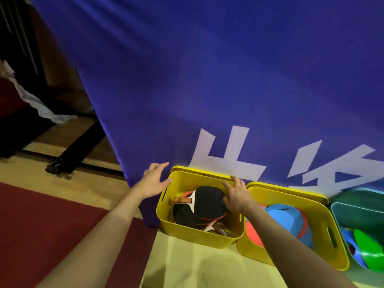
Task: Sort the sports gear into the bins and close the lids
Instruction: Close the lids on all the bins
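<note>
Three bins stand in a row against a blue banner. The left yellow bin (195, 233) holds table tennis paddles (204, 204) with black and red faces. Its yellow lid (199, 170) stands upright behind it. My left hand (154, 179) hovers at the bin's far left corner, fingers spread, holding nothing. My right hand (235, 194) reaches over the paddles to the lid's right end; its fingers touch the lid's top edge. The middle yellow bin (324, 221) holds blue and red discs (291, 219), with a lid (291, 189) behind. A teal bin (357, 213) at the right holds green and blue discs (367, 248).
The blue banner (207, 80) with white lettering hangs right behind the bins. Red carpet (41, 225) covers the floor at the left, pale wood flooring (187, 267) lies in front. A black frame leg (79, 146) and crumpled white cloth (37, 100) sit at the far left.
</note>
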